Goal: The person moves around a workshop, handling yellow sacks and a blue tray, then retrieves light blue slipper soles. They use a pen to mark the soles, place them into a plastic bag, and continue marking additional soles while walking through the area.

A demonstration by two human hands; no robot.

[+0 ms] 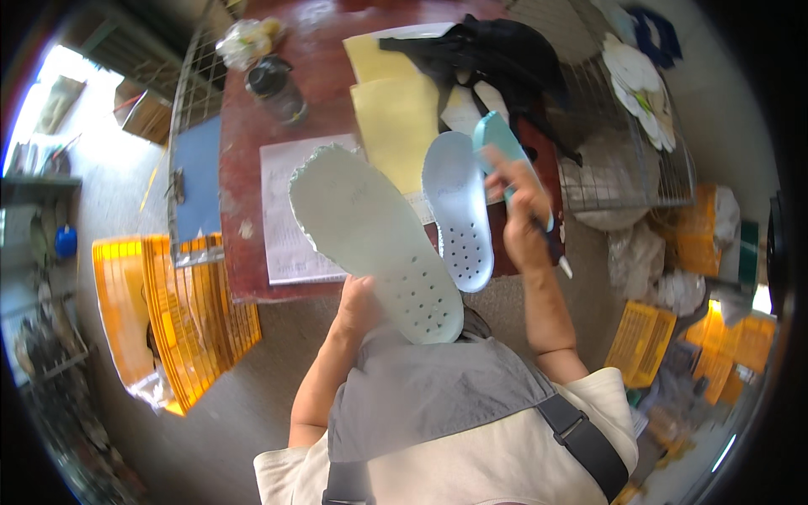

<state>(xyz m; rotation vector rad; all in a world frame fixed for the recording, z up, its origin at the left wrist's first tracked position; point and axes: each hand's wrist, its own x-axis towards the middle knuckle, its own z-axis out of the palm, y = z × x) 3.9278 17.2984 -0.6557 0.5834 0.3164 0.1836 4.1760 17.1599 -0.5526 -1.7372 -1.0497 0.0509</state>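
My left hand [360, 305] is closed on the edge of a large pale grey-green insole [358, 202], which has a ragged rim and a perforated heel. Beside it, a smaller pale blue insole [454, 181] with heel holes reaches past the table's near edge. My right hand [526, 210], slightly blurred, is closed round a slim dark pen [552, 246] with a whitish end. Behind those fingers shows a teal insole [497, 133]; whether the hand also grips it, I cannot tell.
On the red table [244, 181] are a written sheet [290, 244], yellow papers [391, 126], a dark bottle [276, 88], a plastic bag [244, 44] and a black cloth bag [513, 59]. Yellow crates [181, 311] stand left, another crate [641, 337] right. A wire rack [623, 198] borders the right side.
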